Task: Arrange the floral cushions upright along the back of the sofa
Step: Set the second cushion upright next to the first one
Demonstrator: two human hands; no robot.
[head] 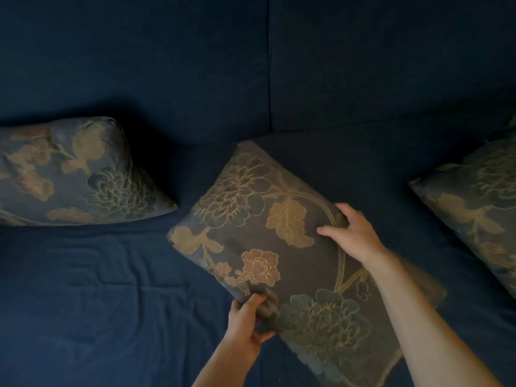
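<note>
A grey-blue floral cushion (268, 241) lies tilted in the middle of the dark blue sofa seat, one corner pointing at the backrest. My left hand (248, 317) pinches its near left edge. My right hand (351, 233) grips its right edge, fingers curled over the fabric. A second floral cushion (72, 174) lies at the left, close to the backrest and leaning low. A third floral cushion (474, 208) lies flat at the right, partly cut off by the frame edge.
The sofa backrest (195, 65) fills the top of the view, with a vertical seam (269, 65) between two back sections. The seat cover (97, 289) is wrinkled at the front left.
</note>
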